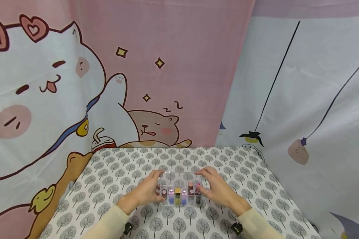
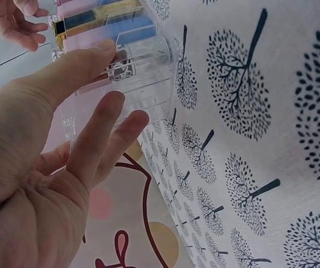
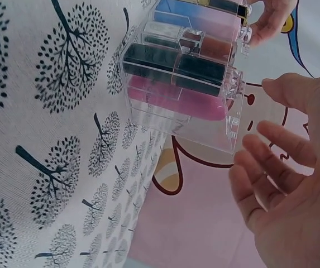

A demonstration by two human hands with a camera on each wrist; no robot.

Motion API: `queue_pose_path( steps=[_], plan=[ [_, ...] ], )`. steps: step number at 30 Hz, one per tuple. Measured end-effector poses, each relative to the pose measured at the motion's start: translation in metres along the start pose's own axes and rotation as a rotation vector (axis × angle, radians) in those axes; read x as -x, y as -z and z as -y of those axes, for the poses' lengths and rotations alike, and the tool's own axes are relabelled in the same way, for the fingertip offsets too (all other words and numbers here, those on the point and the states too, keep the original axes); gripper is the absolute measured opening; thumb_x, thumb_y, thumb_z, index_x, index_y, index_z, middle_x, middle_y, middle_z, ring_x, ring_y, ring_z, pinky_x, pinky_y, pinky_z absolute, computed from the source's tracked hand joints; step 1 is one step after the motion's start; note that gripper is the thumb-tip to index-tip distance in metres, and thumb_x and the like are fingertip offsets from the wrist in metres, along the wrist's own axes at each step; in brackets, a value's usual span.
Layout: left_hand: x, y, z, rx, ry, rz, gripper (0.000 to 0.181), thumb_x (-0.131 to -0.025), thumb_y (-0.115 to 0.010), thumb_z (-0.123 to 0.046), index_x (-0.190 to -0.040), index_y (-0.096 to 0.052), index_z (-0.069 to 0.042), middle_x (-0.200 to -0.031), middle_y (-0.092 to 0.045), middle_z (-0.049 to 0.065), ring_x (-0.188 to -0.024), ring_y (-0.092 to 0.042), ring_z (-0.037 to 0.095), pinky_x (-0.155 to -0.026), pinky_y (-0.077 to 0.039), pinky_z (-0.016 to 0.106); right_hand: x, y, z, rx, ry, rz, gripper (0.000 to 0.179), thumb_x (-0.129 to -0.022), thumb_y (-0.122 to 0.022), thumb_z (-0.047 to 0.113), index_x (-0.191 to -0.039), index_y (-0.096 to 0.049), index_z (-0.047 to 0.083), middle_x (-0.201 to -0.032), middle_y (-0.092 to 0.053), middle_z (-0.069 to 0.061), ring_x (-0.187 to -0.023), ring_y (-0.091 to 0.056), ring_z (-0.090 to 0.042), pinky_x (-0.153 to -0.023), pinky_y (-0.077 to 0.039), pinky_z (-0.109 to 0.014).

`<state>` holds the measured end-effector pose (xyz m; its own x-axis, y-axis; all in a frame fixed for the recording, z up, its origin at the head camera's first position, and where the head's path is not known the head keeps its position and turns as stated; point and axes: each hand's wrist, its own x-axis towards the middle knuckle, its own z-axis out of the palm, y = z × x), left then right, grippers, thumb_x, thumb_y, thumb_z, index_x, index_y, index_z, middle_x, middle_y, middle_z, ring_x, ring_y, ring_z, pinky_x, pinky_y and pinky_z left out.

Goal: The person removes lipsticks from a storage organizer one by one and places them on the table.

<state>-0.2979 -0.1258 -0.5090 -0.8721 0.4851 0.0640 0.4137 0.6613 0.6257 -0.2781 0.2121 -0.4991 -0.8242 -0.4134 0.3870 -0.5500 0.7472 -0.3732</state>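
text: two Z letters (image 1: 178, 105) | on: pink backdrop (image 1: 197, 66), above printed sleeping cat (image 1: 158, 129)

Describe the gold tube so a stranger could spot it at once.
On the tree-print cloth, a clear case sits between the left hand and right hand. In its near row, the gold tube stands between two pink-and-blue tubes. It alone is gold, with a black band.

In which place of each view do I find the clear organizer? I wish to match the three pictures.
Head: clear organizer below centre, between the left hand and right hand.
Left wrist: upper part, left of centre, partly behind the thumb.
Right wrist: upper middle.
Shared landmark: the tree-print cloth.
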Motion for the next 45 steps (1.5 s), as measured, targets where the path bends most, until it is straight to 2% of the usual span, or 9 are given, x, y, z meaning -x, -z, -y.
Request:
queue_pose_path(
  steps=[7,13,20,28,39,45],
  plan=[
    [-0.001,0.0,0.001,0.002,-0.004,-0.002,0.12,-0.071,-0.099,-0.016,-0.168,-0.028,-0.015,-0.153,-0.051,0.011,-0.111,-0.071,0.019,-0.079,-0.061,0.016,-0.009,0.0,0.002,0.029,0.054,0.04,0.042,-0.098,-0.079,0.032,-0.138,-0.069,0.022,-0.134,-0.069,0.01,-0.125,-0.064,-0.011,-0.108,-0.059,-0.041],
    [-0.001,0.0,0.001,0.01,-0.003,-0.003,0.121,-0.07,-0.099,-0.015,-0.168,-0.028,-0.015,-0.153,-0.051,0.01,-0.111,-0.071,0.019,-0.08,-0.061,0.016,-0.015,-0.003,0.002,0.052,0.08,0.11,0.043,-0.098,-0.078,0.028,-0.139,-0.069,0.02,-0.138,-0.069,0.008,-0.129,-0.064,-0.014,-0.113,-0.056,-0.043],
    [0.0,-0.001,0.001,0.014,0.0,0.002,0.119,-0.071,-0.099,-0.015,-0.167,-0.028,-0.015,-0.152,-0.052,0.011,-0.11,-0.071,0.017,-0.08,-0.061,0.016,-0.016,-0.006,0.002,0.091,0.101,0.151,0.042,-0.099,-0.077,0.031,-0.139,-0.069,0.02,-0.139,-0.07,0.005,-0.129,-0.065,-0.015,-0.113,-0.057,-0.042],
    [0.0,-0.003,0.001,0.017,-0.002,0.005,0.119,-0.071,-0.099,-0.015,-0.167,-0.028,-0.013,-0.144,-0.055,0.011,-0.107,-0.071,0.015,-0.08,-0.062,0.018,-0.016,-0.011,-0.002,0.141,0.095,0.15,0.04,-0.1,-0.074,0.038,-0.137,-0.071,0.024,-0.138,-0.072,0.008,-0.13,-0.065,-0.017,-0.12,-0.049,-0.054],
    [0.0,-0.003,0.004,0.009,-0.009,0.006,0.119,-0.071,-0.099,-0.016,-0.166,-0.028,-0.013,-0.146,-0.054,0.014,-0.106,-0.071,0.014,-0.08,-0.062,0.017,-0.025,-0.017,-0.006,0.134,0.178,0.117,0.036,-0.101,-0.074,0.039,-0.13,-0.076,0.018,-0.124,-0.078,0.008,-0.111,-0.073,-0.009,-0.109,-0.057,-0.042],
    [-0.001,-0.002,0.005,0.007,-0.013,0.012,0.119,-0.071,-0.099,-0.017,-0.167,-0.028,-0.013,-0.148,-0.053,0.015,-0.106,-0.071,0.013,-0.079,-0.061,0.015,-0.028,-0.017,-0.008,0.125,0.167,0.141,0.035,-0.1,-0.076,0.038,-0.129,-0.076,0.019,-0.123,-0.079,0.007,-0.109,-0.073,-0.008,-0.11,-0.057,-0.045]
  ],
)
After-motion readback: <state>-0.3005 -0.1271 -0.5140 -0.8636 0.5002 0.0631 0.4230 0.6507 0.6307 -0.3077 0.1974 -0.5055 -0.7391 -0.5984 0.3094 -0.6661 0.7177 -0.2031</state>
